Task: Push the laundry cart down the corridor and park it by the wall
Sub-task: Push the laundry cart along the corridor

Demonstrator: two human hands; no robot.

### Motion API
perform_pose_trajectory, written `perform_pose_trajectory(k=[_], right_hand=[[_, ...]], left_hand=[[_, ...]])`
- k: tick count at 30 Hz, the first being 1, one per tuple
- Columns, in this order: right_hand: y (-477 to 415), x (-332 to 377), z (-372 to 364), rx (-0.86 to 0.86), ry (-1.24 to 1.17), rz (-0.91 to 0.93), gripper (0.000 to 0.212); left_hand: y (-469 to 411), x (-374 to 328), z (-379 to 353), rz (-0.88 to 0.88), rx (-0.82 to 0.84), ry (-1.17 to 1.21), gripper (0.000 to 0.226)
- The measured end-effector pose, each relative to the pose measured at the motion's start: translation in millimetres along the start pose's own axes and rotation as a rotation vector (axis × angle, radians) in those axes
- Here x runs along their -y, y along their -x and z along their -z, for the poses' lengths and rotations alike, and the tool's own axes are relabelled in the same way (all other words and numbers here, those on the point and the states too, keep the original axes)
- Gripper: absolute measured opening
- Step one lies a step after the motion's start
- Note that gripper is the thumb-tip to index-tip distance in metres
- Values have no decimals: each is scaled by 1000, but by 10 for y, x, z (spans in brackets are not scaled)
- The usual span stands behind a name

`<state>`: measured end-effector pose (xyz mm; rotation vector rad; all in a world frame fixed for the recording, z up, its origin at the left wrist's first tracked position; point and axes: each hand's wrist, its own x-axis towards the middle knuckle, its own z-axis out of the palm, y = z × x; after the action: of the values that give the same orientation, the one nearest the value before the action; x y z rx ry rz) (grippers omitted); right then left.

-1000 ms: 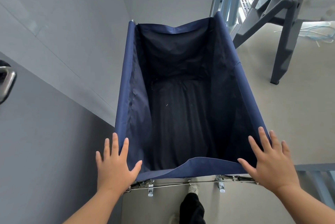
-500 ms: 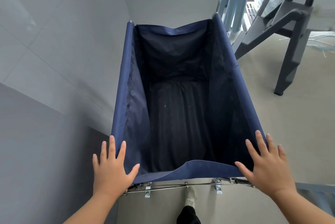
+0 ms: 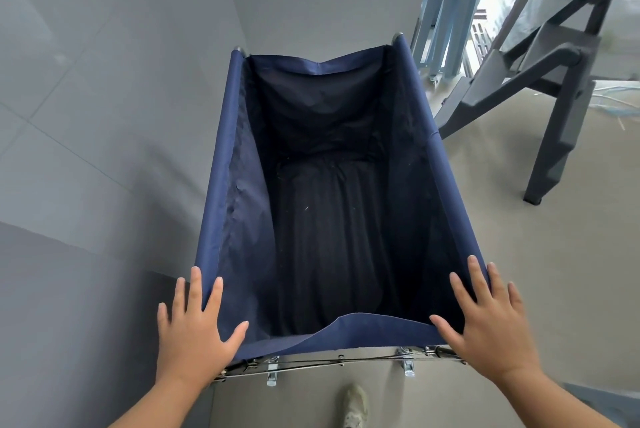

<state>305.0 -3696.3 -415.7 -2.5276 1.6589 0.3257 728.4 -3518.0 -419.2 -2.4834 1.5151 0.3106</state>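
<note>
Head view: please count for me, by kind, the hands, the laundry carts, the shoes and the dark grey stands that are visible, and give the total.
Hands: 2, the left hand and the right hand
Laundry cart: 1
Shoe: 1
Dark grey stand: 1
Total: 5

Head view, steeply downward, close over laundry cart [image 3: 221, 164].

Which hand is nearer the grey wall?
Left. The left hand rests on the cart corner next to the wall; the right hand is on the opposite corner.
</note>
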Motion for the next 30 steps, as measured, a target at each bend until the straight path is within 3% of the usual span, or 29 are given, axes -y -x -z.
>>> perform_pose_trajectory(k=[8,12,30], right_hand=[[-403,23,80,-33,7,19,82],[-620,42,114,-54,4,32,81],[-1775,170,374,-97,10,52,81]], left_hand=[[-403,-3,123,15,-23,-17,103],[-598,-8,189,8,-31,-18,93],[-1712,47,523,1,-87,-12,92]])
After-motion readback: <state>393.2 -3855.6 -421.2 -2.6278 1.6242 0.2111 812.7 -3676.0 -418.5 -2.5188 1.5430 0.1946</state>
